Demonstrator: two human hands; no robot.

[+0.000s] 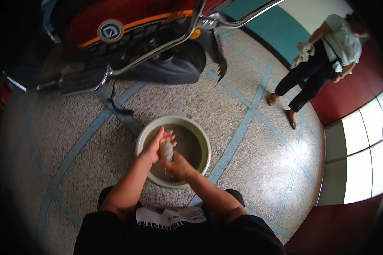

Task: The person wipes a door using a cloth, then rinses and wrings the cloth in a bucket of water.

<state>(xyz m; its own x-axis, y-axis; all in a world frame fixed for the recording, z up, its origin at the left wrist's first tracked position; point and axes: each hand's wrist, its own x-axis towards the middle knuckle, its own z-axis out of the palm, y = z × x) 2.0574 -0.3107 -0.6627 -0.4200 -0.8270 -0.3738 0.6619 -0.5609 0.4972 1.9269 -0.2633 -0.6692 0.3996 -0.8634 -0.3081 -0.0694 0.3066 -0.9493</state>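
Note:
Both my hands are over a round pale plastic basin [205, 145] of murky grey-brown water [188, 140] that stands on the floor before me. A small wet greyish wad, apparently cloth [167, 150], is between them. My right hand [178, 165] grips its lower end, with thumb and fingers around it. My left hand [158, 145] lies along its left side, palm inward and fingers partly spread. Drops of water fall from the wad into the basin.
Beyond the basin stands a red motor scooter [137, 47] with chrome bars and a black strap hanging to the speckled floor [108, 153]. At the upper right a person [316, 63] stands holding a pale cloth [303, 54], near a red and white wall.

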